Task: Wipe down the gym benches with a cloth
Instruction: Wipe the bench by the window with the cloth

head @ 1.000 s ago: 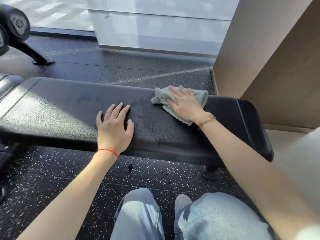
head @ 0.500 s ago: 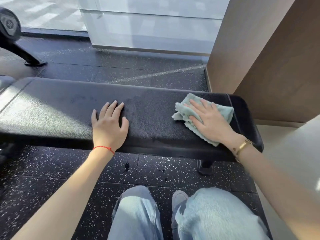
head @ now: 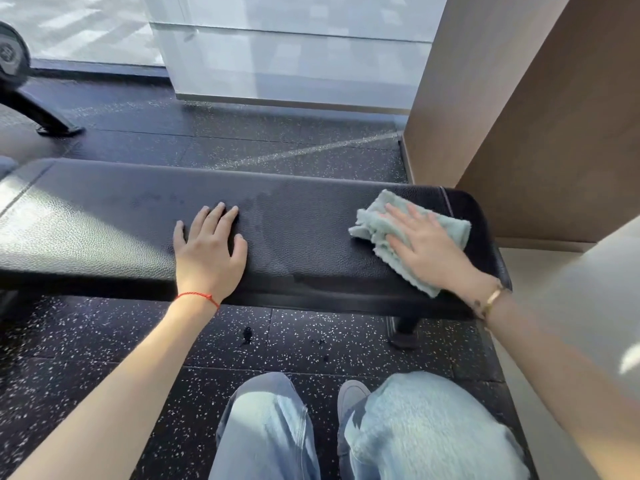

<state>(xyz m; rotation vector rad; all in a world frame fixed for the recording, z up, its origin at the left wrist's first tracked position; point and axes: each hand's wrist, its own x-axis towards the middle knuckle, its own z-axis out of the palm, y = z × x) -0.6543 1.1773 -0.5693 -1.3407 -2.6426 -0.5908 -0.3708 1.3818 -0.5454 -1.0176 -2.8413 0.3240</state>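
Observation:
A black padded gym bench runs across the view from left to right. My right hand lies flat on a pale green cloth, pressing it onto the pad near the bench's right end. My left hand rests palm down on the middle of the pad, fingers spread, holding nothing. A darker damp patch shows on the pad between the two hands.
A brown wall panel stands just beyond the bench's right end. A glass partition lines the far side. A black machine leg stands at the far left. Speckled black rubber floor and my knees are below.
My right hand has slid the cloth to the right along the pad, from the middle toward the bench's right end. My left hand has stayed planted in place.

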